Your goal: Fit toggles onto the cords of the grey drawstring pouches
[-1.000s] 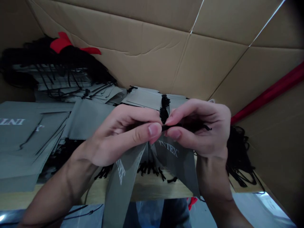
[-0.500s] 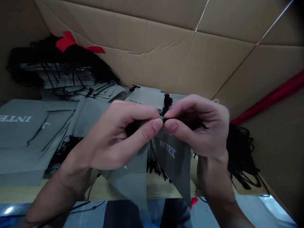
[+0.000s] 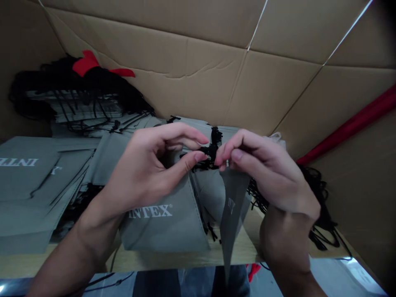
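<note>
A grey drawstring pouch [image 3: 236,194] hangs edge-on from my right hand [image 3: 262,173], its top pinched between thumb and bent fingers. My left hand [image 3: 151,161] is open, with thumb and forefinger apart, close to the right fingertips. Below the left hand is another grey pouch [image 3: 167,231] with white INTEX lettering; its upper part is partly hidden by that hand. Black cord ends [image 3: 213,150] show in the gap between the two hands.
Stacked grey pouches [image 3: 24,181] cover the left side of the wooden table [image 3: 148,260]. A bundle of black cords with a red tie [image 3: 86,64] lies at the back left. More black cords [image 3: 321,222] are at the right. Cardboard walls [image 3: 198,62] stand behind.
My hands have moved slightly apart, and the left thumb and forefinger have parted. The pouch under my left hand now shows its lettering; the one in my right hand has turned edge-on.
</note>
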{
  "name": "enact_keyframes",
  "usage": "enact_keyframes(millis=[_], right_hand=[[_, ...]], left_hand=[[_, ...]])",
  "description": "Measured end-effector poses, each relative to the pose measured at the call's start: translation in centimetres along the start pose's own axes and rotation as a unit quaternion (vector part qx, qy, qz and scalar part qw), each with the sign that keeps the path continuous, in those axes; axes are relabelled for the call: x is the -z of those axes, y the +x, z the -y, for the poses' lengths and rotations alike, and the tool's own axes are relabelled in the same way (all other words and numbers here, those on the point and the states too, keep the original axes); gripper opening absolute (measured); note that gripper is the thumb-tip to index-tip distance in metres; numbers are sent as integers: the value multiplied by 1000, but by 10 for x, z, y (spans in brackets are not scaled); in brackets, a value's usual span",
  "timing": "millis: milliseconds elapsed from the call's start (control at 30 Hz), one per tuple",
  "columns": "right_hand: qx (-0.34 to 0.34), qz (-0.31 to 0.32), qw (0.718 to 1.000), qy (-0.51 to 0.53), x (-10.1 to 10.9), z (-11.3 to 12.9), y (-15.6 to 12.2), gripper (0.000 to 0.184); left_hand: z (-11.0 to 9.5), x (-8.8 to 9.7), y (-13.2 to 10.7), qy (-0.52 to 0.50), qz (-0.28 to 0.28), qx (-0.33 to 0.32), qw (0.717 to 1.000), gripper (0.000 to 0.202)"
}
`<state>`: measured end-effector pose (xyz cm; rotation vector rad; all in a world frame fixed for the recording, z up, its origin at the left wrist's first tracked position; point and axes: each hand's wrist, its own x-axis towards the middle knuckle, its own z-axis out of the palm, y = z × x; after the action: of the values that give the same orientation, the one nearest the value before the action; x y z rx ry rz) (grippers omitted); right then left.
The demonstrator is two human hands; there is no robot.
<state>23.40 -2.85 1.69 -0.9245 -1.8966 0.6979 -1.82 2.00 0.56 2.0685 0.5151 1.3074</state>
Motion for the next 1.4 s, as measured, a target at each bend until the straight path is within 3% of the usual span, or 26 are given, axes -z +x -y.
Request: enact_keyframes(millis=[133,333,467,533,733,1000,1200,1400], right_hand=[[62,44,993,-89,6,4,0,22],[117,33,977,-174,9,0,1,24],[98,78,975,-183,12,-1,-3,37],[81,60,981,-168,12,-1,-6,42],[65,-59,993,-76,0,2,-2,25],[98,-81,985,-112,-15,5,3,7],[86,-35,986,-139,-14,4,3,17],[30,-6,995,-98,-13,7,1,19]], left_hand=[[0,0,0,-20,-7,6,1000,23],[-5,-2,-2,1,-6,-10,1000,12],[-5,-1,-2,30,-21,-23,999,14],[-4,0,-2,36,-18,-41,998,14],[-5,-3,-6,70,-31,-24,997,9],[-3,-7,-9,98,-21,-37,994,10],[-4,-8,-8,164,-24,-77,983,15],[1,-8,-8,176,-7,-173,969,17]])
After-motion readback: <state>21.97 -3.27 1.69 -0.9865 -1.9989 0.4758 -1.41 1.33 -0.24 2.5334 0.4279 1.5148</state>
